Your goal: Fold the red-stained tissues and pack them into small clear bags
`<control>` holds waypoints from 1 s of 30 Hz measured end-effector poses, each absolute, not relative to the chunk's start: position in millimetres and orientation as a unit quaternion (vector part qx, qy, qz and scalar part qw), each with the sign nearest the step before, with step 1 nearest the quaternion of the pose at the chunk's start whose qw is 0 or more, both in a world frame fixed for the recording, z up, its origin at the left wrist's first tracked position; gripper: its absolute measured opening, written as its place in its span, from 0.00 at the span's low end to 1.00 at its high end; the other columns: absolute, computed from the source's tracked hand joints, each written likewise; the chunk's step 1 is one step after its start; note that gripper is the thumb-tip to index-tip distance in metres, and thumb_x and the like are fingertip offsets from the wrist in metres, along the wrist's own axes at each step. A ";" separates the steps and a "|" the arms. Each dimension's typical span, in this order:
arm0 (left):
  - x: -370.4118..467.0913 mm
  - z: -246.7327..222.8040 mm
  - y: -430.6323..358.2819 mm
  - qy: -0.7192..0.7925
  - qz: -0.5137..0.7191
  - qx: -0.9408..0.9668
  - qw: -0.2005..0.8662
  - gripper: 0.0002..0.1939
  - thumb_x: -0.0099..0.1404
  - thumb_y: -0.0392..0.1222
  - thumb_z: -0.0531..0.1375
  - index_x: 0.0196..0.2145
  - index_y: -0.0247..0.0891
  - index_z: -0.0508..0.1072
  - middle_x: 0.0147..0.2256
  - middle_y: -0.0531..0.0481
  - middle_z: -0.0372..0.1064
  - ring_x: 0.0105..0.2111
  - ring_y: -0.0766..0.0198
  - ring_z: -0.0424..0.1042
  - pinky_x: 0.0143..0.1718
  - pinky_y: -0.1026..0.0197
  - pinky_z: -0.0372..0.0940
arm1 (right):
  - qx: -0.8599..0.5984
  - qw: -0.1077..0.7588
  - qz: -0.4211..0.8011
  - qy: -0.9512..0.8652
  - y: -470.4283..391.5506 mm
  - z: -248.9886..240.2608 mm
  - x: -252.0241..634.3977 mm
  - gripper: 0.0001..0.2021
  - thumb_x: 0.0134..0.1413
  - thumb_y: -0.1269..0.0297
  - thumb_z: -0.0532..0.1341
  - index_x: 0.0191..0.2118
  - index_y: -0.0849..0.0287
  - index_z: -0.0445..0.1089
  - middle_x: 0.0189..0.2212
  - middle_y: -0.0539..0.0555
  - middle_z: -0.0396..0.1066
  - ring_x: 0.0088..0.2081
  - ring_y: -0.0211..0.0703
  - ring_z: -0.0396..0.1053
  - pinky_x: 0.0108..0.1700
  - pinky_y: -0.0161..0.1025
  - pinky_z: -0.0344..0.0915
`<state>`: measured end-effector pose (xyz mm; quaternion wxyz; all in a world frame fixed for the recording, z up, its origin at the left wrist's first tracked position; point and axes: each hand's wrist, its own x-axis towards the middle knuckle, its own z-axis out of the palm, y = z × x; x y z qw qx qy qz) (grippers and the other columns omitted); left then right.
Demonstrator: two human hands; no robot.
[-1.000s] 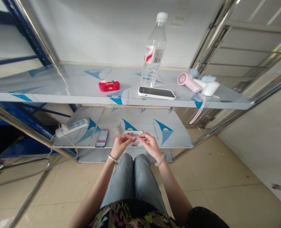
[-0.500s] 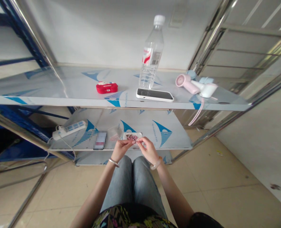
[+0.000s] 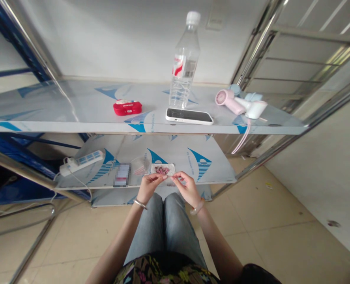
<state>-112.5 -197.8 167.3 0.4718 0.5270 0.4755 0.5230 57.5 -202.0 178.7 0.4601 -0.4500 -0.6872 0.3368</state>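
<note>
Both hands meet in front of the lower shelf, fingertips pinched and facing each other across a small gap. My left hand [image 3: 147,187] is closed at thumb and forefinger; my right hand [image 3: 188,187] is pinched likewise. Something thin may span the gap, but it is too small to name. Just beyond the fingertips lies a small white tray [image 3: 171,167] with a pile of dark red and pink bead-like pieces [image 3: 162,170]. Left of it is a clear plastic bag [image 3: 140,166], and farther left a phone [image 3: 122,175] with its screen lit and blurred out.
A white power strip [image 3: 83,162] with a cable rests at the lower shelf's left. On the upper shelf [image 3: 83,104] stand a plastic bottle [image 3: 184,63], a red case [image 3: 128,108], a white-edged phone [image 3: 189,116] and small handheld fans [image 3: 233,103]. Metal posts flank both shelves.
The view has shifted slightly, so the shelves sit a little farther left and higher. My fingertips have drawn slightly apart, with both hands still pinched.
</note>
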 end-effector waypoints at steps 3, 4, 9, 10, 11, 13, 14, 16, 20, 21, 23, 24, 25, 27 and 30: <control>-110.5 164.2 -200.6 0.491 0.543 0.503 0.460 0.13 0.50 0.50 0.67 0.26 0.36 0.78 0.27 0.50 0.76 0.29 0.64 0.72 0.36 0.63 0.65 | -0.457 0.467 0.340 -0.677 -204.6 179.0 54.3 0.10 0.57 0.57 0.57 0.33 0.59 0.68 0.32 0.54 0.72 0.37 0.43 0.68 0.41 0.38 0.62; -110.1 163.1 -201.5 0.495 0.545 0.498 0.458 0.14 0.50 0.50 0.66 0.26 0.36 0.78 0.27 0.50 0.75 0.29 0.64 0.72 0.35 0.63 0.65 | -0.456 0.468 0.342 -0.675 -205.1 178.9 53.5 0.11 0.57 0.57 0.56 0.33 0.59 0.68 0.32 0.54 0.72 0.37 0.43 0.68 0.41 0.38 0.62; -109.0 160.8 -204.4 0.490 0.540 0.509 0.458 0.15 0.53 0.52 0.64 0.26 0.34 0.76 0.26 0.49 0.74 0.28 0.65 0.71 0.33 0.64 0.65 | -0.435 0.452 0.353 -0.694 -206.2 178.2 52.5 0.11 0.57 0.56 0.56 0.33 0.58 0.68 0.31 0.53 0.71 0.35 0.42 0.68 0.38 0.37 0.63; -108.7 161.4 -205.0 0.489 0.537 0.517 0.453 0.15 0.53 0.52 0.64 0.27 0.34 0.76 0.27 0.49 0.74 0.28 0.64 0.71 0.33 0.64 0.65 | -0.431 0.444 0.358 -0.699 -206.3 178.2 52.6 0.11 0.58 0.56 0.56 0.33 0.58 0.67 0.31 0.53 0.70 0.35 0.41 0.68 0.37 0.37 0.63; -108.1 162.2 -205.6 0.489 0.533 0.526 0.447 0.15 0.54 0.51 0.64 0.27 0.34 0.76 0.27 0.49 0.74 0.29 0.64 0.71 0.34 0.64 0.65 | -0.426 0.437 0.363 -0.704 -206.4 178.3 52.6 0.11 0.58 0.57 0.55 0.33 0.58 0.67 0.31 0.52 0.70 0.35 0.41 0.67 0.37 0.36 0.63; -106.8 164.5 -207.2 0.491 0.528 0.542 0.432 0.14 0.54 0.50 0.63 0.27 0.34 0.76 0.27 0.49 0.75 0.29 0.64 0.72 0.35 0.64 0.65 | -0.416 0.427 0.372 -0.712 -206.4 178.6 52.9 0.10 0.58 0.58 0.55 0.33 0.58 0.68 0.30 0.52 0.70 0.34 0.40 0.67 0.36 0.36 0.63; -106.1 165.8 -208.1 0.491 0.526 0.548 0.426 0.13 0.54 0.49 0.63 0.27 0.34 0.76 0.27 0.48 0.75 0.30 0.63 0.72 0.35 0.63 0.65 | -0.410 0.424 0.375 -0.715 -206.2 178.8 53.0 0.10 0.58 0.59 0.55 0.33 0.58 0.68 0.31 0.52 0.70 0.34 0.40 0.68 0.37 0.36 0.63; -105.0 167.9 -209.8 0.490 0.524 0.558 0.418 0.13 0.54 0.49 0.63 0.27 0.34 0.76 0.27 0.48 0.75 0.30 0.63 0.72 0.35 0.63 0.65 | -0.402 0.418 0.378 -0.722 -205.6 178.9 53.3 0.09 0.58 0.60 0.55 0.34 0.58 0.68 0.31 0.52 0.71 0.35 0.40 0.68 0.37 0.36 0.62; -104.3 170.0 -212.3 0.501 0.512 0.572 0.400 0.12 0.55 0.48 0.63 0.26 0.35 0.76 0.27 0.48 0.75 0.29 0.62 0.73 0.33 0.63 0.66 | -0.396 0.399 0.373 -0.738 -204.2 178.5 53.3 0.08 0.58 0.62 0.55 0.33 0.59 0.67 0.30 0.51 0.70 0.33 0.38 0.67 0.35 0.35 0.62; -104.4 170.3 -212.6 0.507 0.507 0.574 0.395 0.12 0.55 0.48 0.63 0.26 0.35 0.77 0.27 0.48 0.75 0.29 0.62 0.73 0.33 0.63 0.66 | -0.397 0.394 0.370 -0.742 -203.8 178.1 53.0 0.08 0.58 0.63 0.54 0.32 0.59 0.67 0.29 0.51 0.69 0.32 0.38 0.66 0.35 0.35 0.62; -104.6 170.8 -213.0 0.514 0.500 0.578 0.390 0.12 0.54 0.48 0.63 0.26 0.35 0.77 0.27 0.48 0.76 0.29 0.61 0.73 0.33 0.63 0.66 | -0.402 0.385 0.364 -0.747 -203.0 176.9 52.6 0.07 0.58 0.63 0.54 0.32 0.59 0.66 0.28 0.50 0.68 0.31 0.37 0.66 0.34 0.34 0.61; -104.7 171.2 -213.0 0.515 0.496 0.580 0.391 0.12 0.55 0.48 0.63 0.26 0.35 0.77 0.27 0.48 0.76 0.29 0.61 0.73 0.33 0.63 0.66 | -0.406 0.382 0.362 -0.747 -202.5 175.9 52.6 0.07 0.58 0.64 0.54 0.32 0.59 0.66 0.28 0.50 0.68 0.31 0.37 0.66 0.34 0.34 0.62; -104.8 171.5 -213.0 0.514 0.491 0.582 0.394 0.13 0.55 0.49 0.63 0.26 0.35 0.78 0.27 0.48 0.76 0.29 0.60 0.73 0.33 0.63 0.66 | -0.409 0.381 0.361 -0.746 -201.8 174.8 52.9 0.07 0.58 0.64 0.55 0.32 0.59 0.66 0.28 0.50 0.68 0.31 0.38 0.66 0.34 0.34 0.62; -104.8 171.9 -212.9 0.504 0.479 0.590 0.410 0.14 0.57 0.50 0.62 0.27 0.35 0.78 0.28 0.48 0.76 0.31 0.59 0.74 0.34 0.62 0.66 | -0.416 0.379 0.361 -0.744 -200.4 172.0 54.0 0.06 0.56 0.64 0.56 0.32 0.59 0.66 0.29 0.51 0.69 0.32 0.38 0.67 0.35 0.34 0.62; -104.5 171.6 -212.9 0.485 0.459 0.608 0.428 0.15 0.59 0.51 0.59 0.30 0.36 0.79 0.32 0.48 0.77 0.34 0.57 0.74 0.38 0.60 0.67 | -0.429 0.367 0.347 -0.749 -198.7 168.3 56.2 0.05 0.55 0.64 0.57 0.32 0.59 0.67 0.30 0.52 0.70 0.33 0.39 0.67 0.34 0.34 0.62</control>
